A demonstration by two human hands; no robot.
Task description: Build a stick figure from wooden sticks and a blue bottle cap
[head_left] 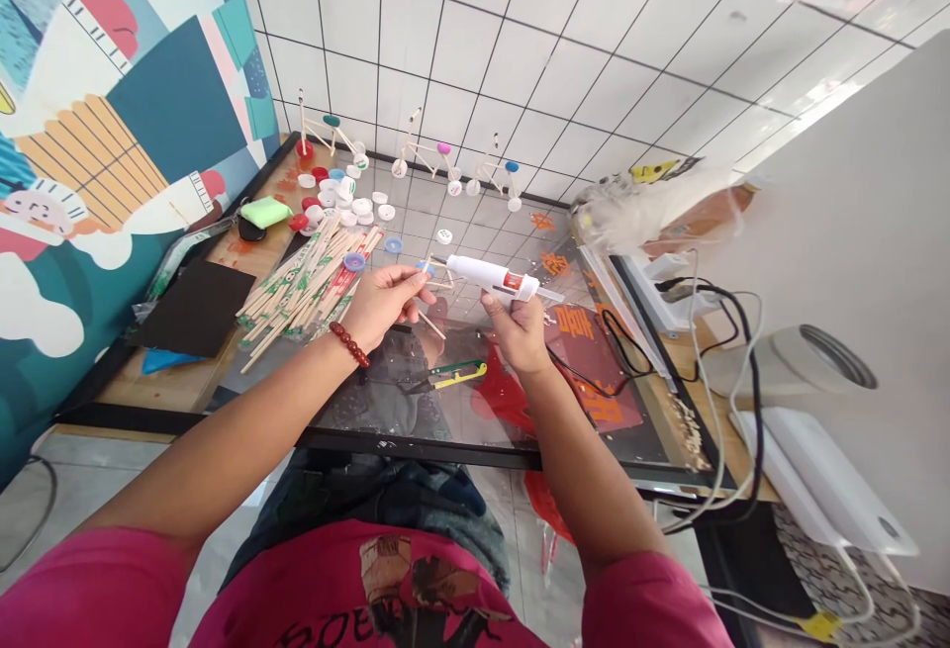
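Observation:
My left hand (386, 300), with a beaded bracelet at its wrist, pinches a thin wooden stick piece (428, 262) upright between thumb and fingers. In my right hand (518, 333) is a white glue gun (475, 270), its nozzle pointing left at the stick; tip and stick look close, but I cannot tell whether they touch. A clear glue stick (550, 296) juts from the gun's rear. Below my left fingers another stick (431, 324) slants downward; whether it is joined to the held piece is unclear. Blue caps (394, 245) lie by this hand.
Wrapped chopsticks (297, 297) lie left of my hand, below a pile of bottle caps (345, 191). Three stick-and-cap models (425, 155) stand along the back wall. Yellow-and-green snips (460, 373) lie in front. A black cable (594, 386) runs right. Black sheets (197, 307) lie left.

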